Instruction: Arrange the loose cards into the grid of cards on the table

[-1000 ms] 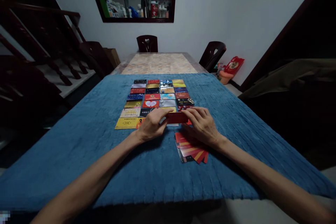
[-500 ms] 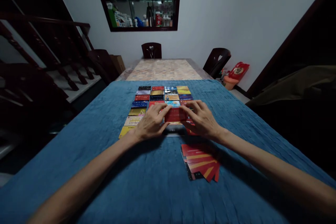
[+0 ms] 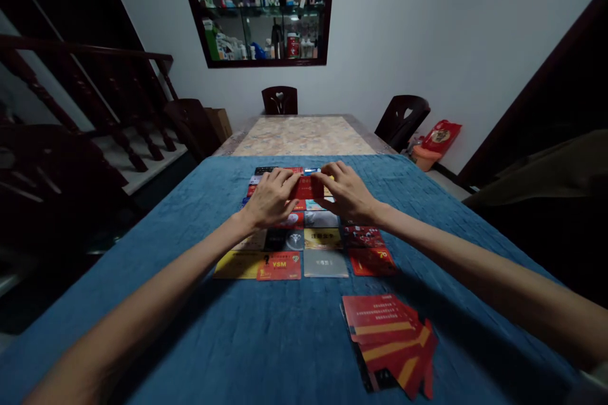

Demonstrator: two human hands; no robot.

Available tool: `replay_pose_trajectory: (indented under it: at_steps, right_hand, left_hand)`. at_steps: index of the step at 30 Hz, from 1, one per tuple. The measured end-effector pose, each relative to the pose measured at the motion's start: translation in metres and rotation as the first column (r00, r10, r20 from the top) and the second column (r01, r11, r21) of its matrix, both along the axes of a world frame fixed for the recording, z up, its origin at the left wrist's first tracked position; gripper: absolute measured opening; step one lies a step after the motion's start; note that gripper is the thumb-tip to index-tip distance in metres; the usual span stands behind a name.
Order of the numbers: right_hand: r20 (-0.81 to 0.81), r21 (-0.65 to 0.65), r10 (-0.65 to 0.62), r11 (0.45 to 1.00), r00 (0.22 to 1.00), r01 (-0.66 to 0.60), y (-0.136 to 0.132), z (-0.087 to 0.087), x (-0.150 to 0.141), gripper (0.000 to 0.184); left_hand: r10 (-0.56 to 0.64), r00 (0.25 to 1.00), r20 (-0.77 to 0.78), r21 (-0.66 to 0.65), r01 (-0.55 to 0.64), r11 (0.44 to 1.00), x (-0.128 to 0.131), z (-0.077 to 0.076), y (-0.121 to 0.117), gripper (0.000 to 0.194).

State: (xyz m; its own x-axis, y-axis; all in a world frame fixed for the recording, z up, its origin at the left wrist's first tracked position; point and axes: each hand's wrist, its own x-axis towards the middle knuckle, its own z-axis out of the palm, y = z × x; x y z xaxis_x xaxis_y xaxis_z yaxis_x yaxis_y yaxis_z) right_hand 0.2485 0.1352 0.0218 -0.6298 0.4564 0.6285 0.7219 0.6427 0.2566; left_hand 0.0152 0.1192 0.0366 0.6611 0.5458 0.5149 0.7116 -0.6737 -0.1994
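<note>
Between my left hand (image 3: 272, 199) and my right hand (image 3: 349, 193) is a dark red card (image 3: 305, 188), held up by its two short ends in the fingertips. It hovers over a grid of cards in rows. Both hands hide part of the far and middle rows. The nearest row shows a yellow card (image 3: 236, 264), a red "VSM" card (image 3: 279, 267), a silver card (image 3: 325, 264) and a red and gold card (image 3: 373, 261). Nearer me, below my right forearm, lies a fanned pile of red cards (image 3: 387, 329) with a black one under it.
A blue cloth (image 3: 166, 253) covers the near part of the table, with a patterned tabletop (image 3: 308, 133) beyond. Dark chairs (image 3: 280, 101) stand around the far end. A red bag (image 3: 441, 137) rests at the right by the wall.
My hands have moved the dark red card away from me, toward the far rows. The nearest cards are now uncovered. The camera view has shifted, and the fanned pile sits lower in it.
</note>
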Motion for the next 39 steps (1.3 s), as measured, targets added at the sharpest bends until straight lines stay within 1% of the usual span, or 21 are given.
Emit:
replay_pose_trajectory:
  at_steps: [5,8,11,14,19,25,28,33,39]
  right_hand:
    - [-0.016,-0.056,0.031,0.998,0.999,-0.032,0.043,0.007,-0.004,0.04]
    - [-0.006,-0.096,0.048,0.994,0.999,-0.048,0.066,0.011,-0.006,0.04]
    - [0.007,-0.149,0.037,0.988,0.999,-0.035,0.085,0.014,-0.009,0.041]
    - [0.02,-0.206,0.028,0.978,0.999,-0.023,0.101,0.013,-0.012,0.038]
    - [0.021,-0.289,0.018,0.957,1.0,-0.011,0.129,0.007,-0.019,0.031]
    - [0.044,-0.413,-0.027,0.91,0.999,0.043,0.155,0.0,-0.025,0.026]
    - [0.064,-0.456,-0.06,0.886,0.996,0.083,0.165,-0.006,-0.027,0.027]
    - [0.081,-0.504,-0.091,0.856,0.993,0.119,0.18,-0.015,-0.032,0.038]
    - [0.117,-0.535,-0.11,0.83,0.987,0.157,0.199,-0.027,-0.038,0.034]
  left_hand:
    - [0.063,0.997,-0.034,-0.029,-0.064,0.998,-0.005,0.007,0.038,0.051]
    - [0.078,0.997,-0.02,-0.062,-0.079,0.995,-0.007,0.008,0.062,0.049]
    - [0.084,0.996,-0.008,-0.101,-0.084,0.991,-0.008,0.007,0.085,0.046]
    - [0.1,0.995,-0.019,-0.141,-0.101,0.985,-0.01,0.006,0.104,0.045]
    - [0.128,0.99,-0.059,-0.202,-0.137,0.97,-0.014,0.0,0.133,0.043]
    - [0.197,0.975,-0.105,-0.29,-0.22,0.931,-0.012,-0.007,0.16,0.036]
    - [0.214,0.966,-0.144,-0.321,-0.25,0.914,-0.01,-0.011,0.172,0.033]
    - [0.252,0.944,-0.212,-0.369,-0.317,0.874,-0.007,-0.016,0.189,0.034]
    - [0.278,0.927,-0.253,-0.413,-0.363,0.835,-0.005,-0.022,0.203,0.033]
